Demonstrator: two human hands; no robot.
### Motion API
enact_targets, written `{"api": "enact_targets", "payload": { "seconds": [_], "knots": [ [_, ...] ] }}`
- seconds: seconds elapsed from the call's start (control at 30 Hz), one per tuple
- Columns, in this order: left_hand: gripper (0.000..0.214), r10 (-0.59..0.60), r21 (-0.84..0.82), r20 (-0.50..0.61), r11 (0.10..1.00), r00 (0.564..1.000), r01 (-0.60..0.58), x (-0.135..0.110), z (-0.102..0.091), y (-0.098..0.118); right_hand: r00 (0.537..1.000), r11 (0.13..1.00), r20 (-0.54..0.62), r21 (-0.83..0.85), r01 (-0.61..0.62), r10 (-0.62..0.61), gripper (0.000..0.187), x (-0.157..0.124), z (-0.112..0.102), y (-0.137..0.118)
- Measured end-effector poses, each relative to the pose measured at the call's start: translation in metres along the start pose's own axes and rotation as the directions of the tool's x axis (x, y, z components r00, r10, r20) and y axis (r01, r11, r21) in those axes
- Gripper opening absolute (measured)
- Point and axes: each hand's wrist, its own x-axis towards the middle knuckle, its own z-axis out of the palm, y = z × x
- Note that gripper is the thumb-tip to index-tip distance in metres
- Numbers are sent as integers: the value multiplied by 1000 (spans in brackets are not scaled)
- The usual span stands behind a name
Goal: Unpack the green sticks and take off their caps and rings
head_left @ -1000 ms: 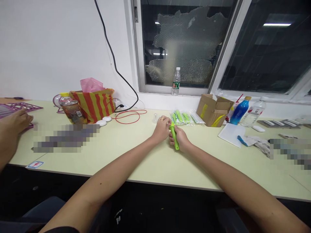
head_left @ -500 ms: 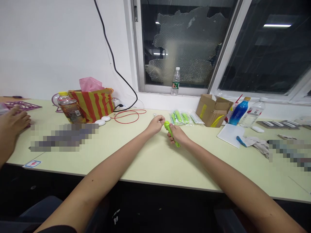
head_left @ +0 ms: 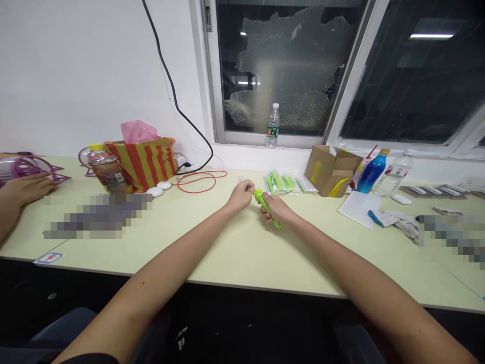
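My right hand (head_left: 278,208) is wrapped round a slim lime-green object (head_left: 273,218) with a rounded head, tilted over the table; its exact kind does not show. My left hand (head_left: 242,195) is closed in a pinch just beside the rounded end. Whatever lies between those fingertips is too small to make out. Behind my hands, clear plastic packets (head_left: 280,182) hold several lime-green pieces that look alike. A small clear item (head_left: 240,179) lies past my left hand.
An open cardboard box (head_left: 333,172), a blue bottle (head_left: 374,172) and a glove (head_left: 396,222) stand or lie right. Left are a striped bag (head_left: 151,164), a tea bottle (head_left: 106,169) and a red cable (head_left: 200,184). Another person's hand (head_left: 34,187) touches a purple frame (head_left: 34,167).
My hands keep nearly the same pose around the green object. At far left, the other person's hand has shifted, and the purple frame stands higher, with a rounded side showing.
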Motion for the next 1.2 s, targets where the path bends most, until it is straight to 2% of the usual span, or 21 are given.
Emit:
{"api": "enact_targets", "payload": {
  "seconds": [0.07, 0.17, 0.27, 0.4, 0.57, 0.63, 0.8, 0.97, 1.1, 1.2],
  "knots": [
    [14, 147, 191, -51, 972, 988, -135, -5, 3, 3, 1000, 1000, -18, 10, 7, -7, 33, -1, 2, -1],
    [22, 369, 467, -63, 832, 927, -300, -13, 8, 7, 998, 999, -58, 38, 39, -37, 31, -2, 5, -3],
    [26, 437, 602, -27, 725, 899, -335, -17, 13, 9, 994, 995, -97, 74, 63, -56, 32, -3, 9, -3],
    [24, 440, 623, 10, 699, 898, -350, -17, 17, 8, 991, 994, -116, 84, 70, -60, 32, 0, 10, 0],
    [32, 295, 487, -15, 837, 955, -251, -19, 19, 6, 986, 995, -151, 58, 84, -75, 31, 3, 7, 7],
    [35, 271, 439, -6, 866, 963, -241, -21, 22, 6, 983, 994, -165, 59, 96, -85, 31, 4, 7, 9],
    [35, 323, 501, -39, 825, 945, -261, -28, 29, 9, 981, 978, -174, 170, 119, -90, 29, 1, 11, 11],
    [41, 337, 578, 16, 765, 941, -284, -33, 34, 15, 982, 947, -170, 296, 127, -78, 28, -4, 17, 11],
    [28, 322, 570, -40, 785, 946, -243, -30, 35, 18, 978, 937, -193, 320, 141, -81, 26, -4, 16, 10],
    [14, 315, 479, -100, 847, 944, -232, -23, 32, 18, 975, 942, -204, 303, 146, -85, 25, -3, 13, 8]
  ]
}}
